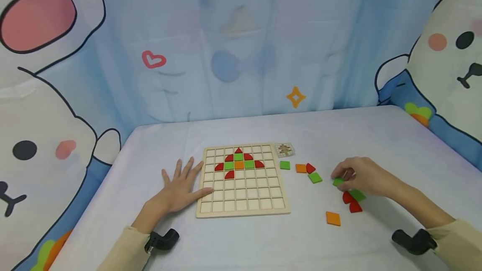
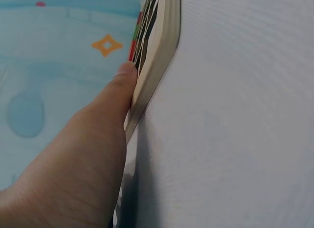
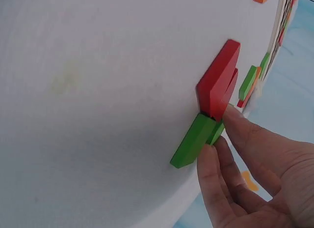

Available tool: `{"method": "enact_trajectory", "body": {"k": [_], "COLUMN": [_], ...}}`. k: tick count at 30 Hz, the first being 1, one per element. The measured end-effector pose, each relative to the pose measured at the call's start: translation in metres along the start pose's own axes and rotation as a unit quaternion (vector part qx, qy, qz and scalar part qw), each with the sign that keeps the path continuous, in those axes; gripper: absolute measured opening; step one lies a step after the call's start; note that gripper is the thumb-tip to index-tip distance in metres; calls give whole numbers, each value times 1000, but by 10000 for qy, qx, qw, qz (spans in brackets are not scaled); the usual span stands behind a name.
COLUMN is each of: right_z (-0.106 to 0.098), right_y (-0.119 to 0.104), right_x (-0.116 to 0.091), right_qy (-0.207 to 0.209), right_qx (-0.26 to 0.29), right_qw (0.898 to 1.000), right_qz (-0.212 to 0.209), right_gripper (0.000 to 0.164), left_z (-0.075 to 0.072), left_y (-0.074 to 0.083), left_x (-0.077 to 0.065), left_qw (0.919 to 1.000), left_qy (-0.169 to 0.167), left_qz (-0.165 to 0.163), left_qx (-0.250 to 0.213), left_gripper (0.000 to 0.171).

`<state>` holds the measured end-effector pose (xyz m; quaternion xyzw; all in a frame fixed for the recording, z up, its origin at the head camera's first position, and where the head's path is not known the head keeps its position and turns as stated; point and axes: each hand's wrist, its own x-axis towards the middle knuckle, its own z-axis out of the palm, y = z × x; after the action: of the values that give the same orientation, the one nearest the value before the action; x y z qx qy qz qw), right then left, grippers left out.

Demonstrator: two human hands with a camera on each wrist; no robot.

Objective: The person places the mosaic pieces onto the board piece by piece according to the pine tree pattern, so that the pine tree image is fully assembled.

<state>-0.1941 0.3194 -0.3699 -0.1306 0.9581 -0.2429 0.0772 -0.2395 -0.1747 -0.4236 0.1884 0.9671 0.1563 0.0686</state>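
My right hand (image 1: 363, 175) pinches a green square tile (image 1: 337, 182) between thumb and fingertips, low over the right side of the table. Right by those fingers lie another green tile (image 3: 194, 142) and two red quarter-round tiles (image 3: 220, 80). My left hand (image 1: 180, 191) is spread flat at the left edge of the wooden grid board (image 1: 244, 213), its thumb (image 2: 128, 71) lying over the frame. In the board's upper half, red, green and orange tiles (image 1: 239, 165) form a stepped shape with a red triangular tile at its top.
A small picture card (image 1: 285, 149) lies beside the board's upper right corner. Between board and right hand are loose green (image 1: 285, 165), orange (image 1: 301, 168) and red (image 1: 310, 168) tiles. One orange square (image 1: 333, 218) lies nearer the front. A printed curtain (image 1: 241, 53) hangs behind the table.
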Motion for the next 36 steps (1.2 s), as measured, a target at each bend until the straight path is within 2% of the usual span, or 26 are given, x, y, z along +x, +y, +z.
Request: {"method": "enact_trajectory", "body": {"k": [6,13,28,36], "right_z": [-5,-5,0,8], "right_y": [2,3,2,1], "right_x": [5,5,1,-5], "right_qy": [-226,-187,224,623], "right_qx": [132,307,341,310], "right_qw": [9993,9987,9980,9972], "right_qz": [260,350,483,274], "right_gripper": [27,29,26,23], "left_z": [1,0,-1,-4], "left_y": [0,0,1,4], "left_x": [0,-2,-1,-2], "left_qw": [10000,10000,10000,10000], "left_qy": [-7,-39,12,-23], "left_qz": [-18,-40,0,-16], "left_qx": [14,-23,8,4], "left_gripper": [97,98,97,96]}}
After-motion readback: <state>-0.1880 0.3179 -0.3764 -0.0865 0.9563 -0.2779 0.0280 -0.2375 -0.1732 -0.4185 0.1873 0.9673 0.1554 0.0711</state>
